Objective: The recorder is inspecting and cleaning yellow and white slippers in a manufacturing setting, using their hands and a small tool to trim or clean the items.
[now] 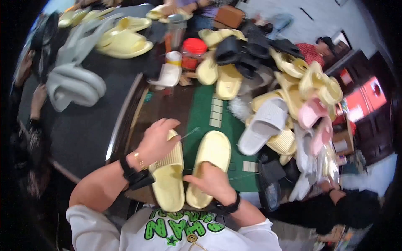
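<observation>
Two pale yellow moulded-foam slippers lie side by side near the person's body: the left slipper at the left edge of a flat green work mat, the right slipper on the mat's near part. The hands are apart, one to each slipper. The left hand curls over the ridged strap of the left slipper; blur hides whether its fingers pinch anything. The right hand lies over the middle of the right slipper, thumb out to the side, fingers out of sight, so its grip cannot be told.

A thin, clear strand lies over the mat beside the left fingertips; it could snag if the hand drew back carelessly. A slipper might also skid or twist if pressed on one side only.

Right of the mat, a heap of slippers crowds its edge, among them a light grey ridged slipper that could slide inward if nudged. A black slipper by the mat's near right corner limits the right elbow's room. Beyond the mat's far end stands a clear jar with a red lid. Well left of the mat are chunky grey slippers, with a co-worker's hand beside them.
</observation>
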Tool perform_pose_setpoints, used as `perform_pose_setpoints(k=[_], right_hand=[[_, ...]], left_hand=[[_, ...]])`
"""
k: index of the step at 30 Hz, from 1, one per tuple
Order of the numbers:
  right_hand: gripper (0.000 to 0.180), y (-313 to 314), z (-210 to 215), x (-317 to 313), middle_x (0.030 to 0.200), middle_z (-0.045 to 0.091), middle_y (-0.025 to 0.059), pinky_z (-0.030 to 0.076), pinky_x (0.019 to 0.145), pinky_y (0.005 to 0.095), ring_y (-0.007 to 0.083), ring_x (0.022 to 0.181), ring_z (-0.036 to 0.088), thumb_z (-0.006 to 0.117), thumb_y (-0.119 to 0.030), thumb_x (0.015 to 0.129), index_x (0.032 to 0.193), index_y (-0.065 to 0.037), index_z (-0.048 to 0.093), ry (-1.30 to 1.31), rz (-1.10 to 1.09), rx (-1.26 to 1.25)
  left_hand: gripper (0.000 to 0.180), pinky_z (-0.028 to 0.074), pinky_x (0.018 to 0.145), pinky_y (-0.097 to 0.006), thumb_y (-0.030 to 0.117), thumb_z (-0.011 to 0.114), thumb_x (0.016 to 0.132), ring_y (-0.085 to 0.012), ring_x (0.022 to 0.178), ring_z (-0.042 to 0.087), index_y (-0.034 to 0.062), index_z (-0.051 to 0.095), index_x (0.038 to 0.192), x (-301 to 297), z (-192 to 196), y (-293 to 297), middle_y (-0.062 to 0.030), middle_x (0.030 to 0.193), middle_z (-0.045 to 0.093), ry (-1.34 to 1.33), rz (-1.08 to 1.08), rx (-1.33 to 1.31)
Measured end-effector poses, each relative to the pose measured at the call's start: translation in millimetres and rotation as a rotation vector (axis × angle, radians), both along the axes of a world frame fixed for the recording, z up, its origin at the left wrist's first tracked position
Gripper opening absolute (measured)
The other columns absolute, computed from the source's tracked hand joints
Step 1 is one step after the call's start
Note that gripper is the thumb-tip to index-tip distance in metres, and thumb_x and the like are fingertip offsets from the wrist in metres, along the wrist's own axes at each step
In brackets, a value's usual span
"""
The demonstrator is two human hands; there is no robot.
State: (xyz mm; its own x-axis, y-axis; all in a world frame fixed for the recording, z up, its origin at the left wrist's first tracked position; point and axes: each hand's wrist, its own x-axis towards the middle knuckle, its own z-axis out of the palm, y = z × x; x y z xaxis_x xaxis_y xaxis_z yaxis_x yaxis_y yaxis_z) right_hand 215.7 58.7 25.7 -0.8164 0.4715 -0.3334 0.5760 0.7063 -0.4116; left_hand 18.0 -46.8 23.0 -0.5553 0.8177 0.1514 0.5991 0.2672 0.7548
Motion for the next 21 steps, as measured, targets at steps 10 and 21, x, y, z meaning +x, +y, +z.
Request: perform_pose_setpoints(k=[10,21], right_hand=[[0.032,-0.1,-13.1,-29.8,0.073,0.065,0.0203,0.051,0.065,0.0463,0.0382,0.068,0.064,0.065,-0.031,0.084,0.076,0.0,0.065,0.339,-0.124,-0.064],[0.021,74.0,95.4,76.5,0.096,0.072,0.0138,0.051,0.077,0.0284,0.0122,0.088,0.066,0.067,-0.008,0.088,0.106,0.003,0.065,1.021,-0.496,0.161]], left_hand=[[0.033,0.044,0.093,-0.04,0.006,0.069,0.08,-0.0349,0.106,0.055,-0.0005,0.058,0.11,7.1,8.6,1.9,-0.0172,0.112,0.058,0.031,0.025,0.155],[0.024,0.042,0.096,-0.035,-0.001,0.059,0.084,-0.027,0.106,0.055,-0.0013,0.058,0.108,8.0,24.3,1.6,-0.0125,0.112,0.058,0.059,0.048,0.322]])
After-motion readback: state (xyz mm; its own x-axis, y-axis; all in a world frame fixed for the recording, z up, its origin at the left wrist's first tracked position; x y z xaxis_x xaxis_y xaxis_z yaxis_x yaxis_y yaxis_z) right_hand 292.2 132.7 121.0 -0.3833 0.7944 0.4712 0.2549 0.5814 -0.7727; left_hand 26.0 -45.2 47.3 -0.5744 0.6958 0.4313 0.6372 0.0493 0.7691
